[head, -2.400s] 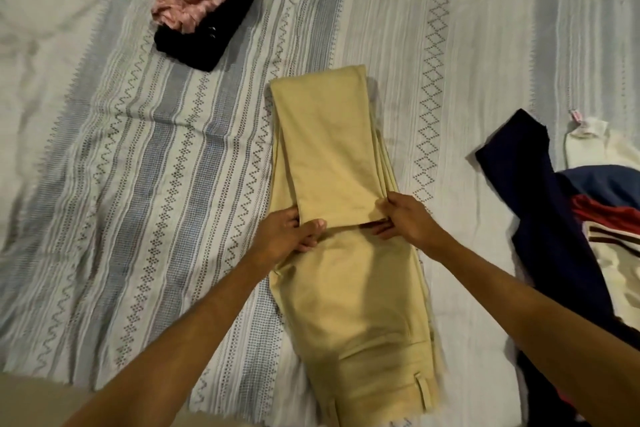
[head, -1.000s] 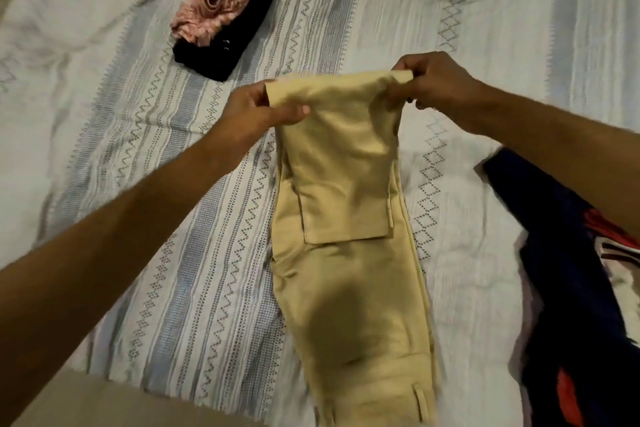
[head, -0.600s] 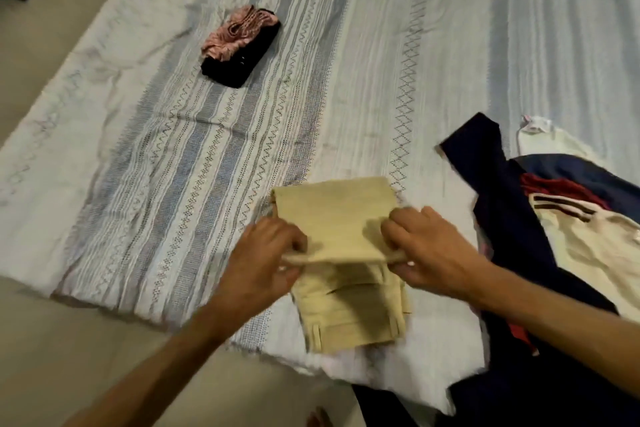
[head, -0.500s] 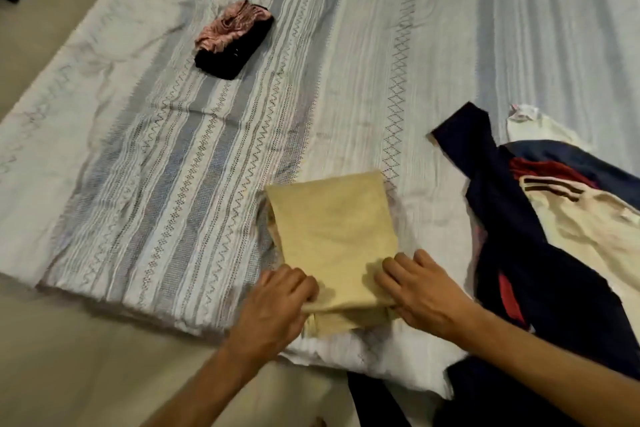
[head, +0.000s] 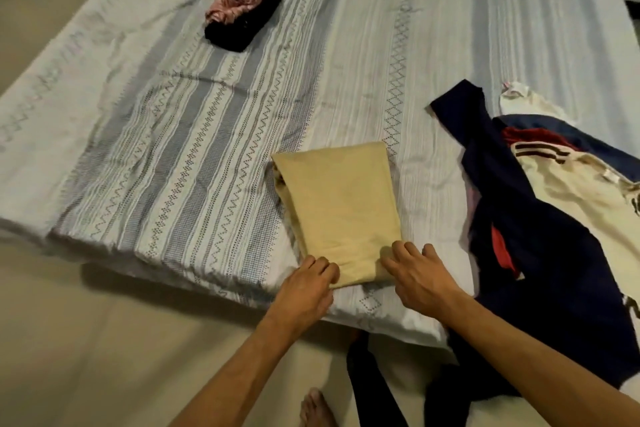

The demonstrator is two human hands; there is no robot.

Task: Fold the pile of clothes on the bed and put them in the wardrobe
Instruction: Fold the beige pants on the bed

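Striped, woven bedsheet (head: 207, 121) with zigzag bands fills the frame. Beige trousers (head: 341, 208), folded into a smooth rectangle, lie at lower centre. Left hand (head: 306, 291) and right hand (head: 420, 279) press its near edge, fingers fairly straight. Crumpled clothes pile (head: 554, 218) sprawls at right; a pink-and-black folded bundle (head: 242, 15) sits upper left.
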